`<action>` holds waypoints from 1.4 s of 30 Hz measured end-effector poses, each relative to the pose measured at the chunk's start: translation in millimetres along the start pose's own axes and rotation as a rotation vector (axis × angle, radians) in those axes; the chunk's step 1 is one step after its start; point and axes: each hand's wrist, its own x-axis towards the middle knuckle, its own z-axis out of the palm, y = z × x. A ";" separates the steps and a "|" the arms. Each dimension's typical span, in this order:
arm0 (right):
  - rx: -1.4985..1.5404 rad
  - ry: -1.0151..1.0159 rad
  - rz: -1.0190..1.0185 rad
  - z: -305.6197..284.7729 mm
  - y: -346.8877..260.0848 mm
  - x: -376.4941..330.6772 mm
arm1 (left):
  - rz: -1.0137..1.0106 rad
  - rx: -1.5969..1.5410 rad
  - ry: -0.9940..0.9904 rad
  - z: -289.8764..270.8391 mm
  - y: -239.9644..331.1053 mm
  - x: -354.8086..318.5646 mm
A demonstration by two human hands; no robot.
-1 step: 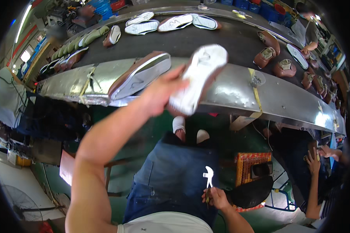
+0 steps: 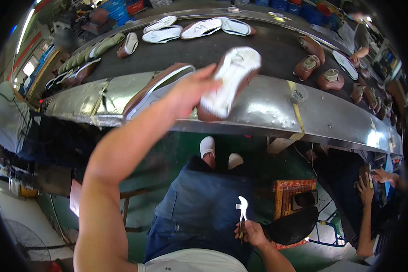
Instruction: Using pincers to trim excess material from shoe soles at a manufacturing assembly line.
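Note:
My left hand (image 2: 192, 93) is closed around the side of a brown shoe (image 2: 233, 81), its white sole turned up toward me. The shoe hangs over the metal edge of the bench (image 2: 322, 109). Beneath my left wrist and partly hidden by it, another brown shoe (image 2: 156, 90) lies on its side on that edge. Low over my lap, my right hand (image 2: 250, 232) grips a small hammer (image 2: 242, 208) by its handle; its bright, curved metal head points up.
Several pale-soled shoes (image 2: 201, 29) lie along the far side of the dark belt (image 2: 258, 43). Brown shoes (image 2: 331, 79) stand at the right. A clear cup (image 2: 298, 96) sits on the metal edge. Co-workers are at both sides; one co-worker's hands (image 2: 365, 188) are at the right.
The held shoe has shifted slightly away from me, with my left hand still around it. My right hand and the hammer stay almost in place.

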 end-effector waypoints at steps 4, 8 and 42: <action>0.023 -0.040 0.068 -8.1 -4.7 9.0 | 0.033 0.554 0.111 -11.1 50.2 143.0; 0.025 -0.074 0.112 -15.3 -15.5 17.4 | 0.678 2.026 0.208 -60.7 7.4 229.6; -0.437 0.049 -0.321 34.2 -15.4 -17.4 | 0.389 0.064 0.140 1.1 -138.4 -222.3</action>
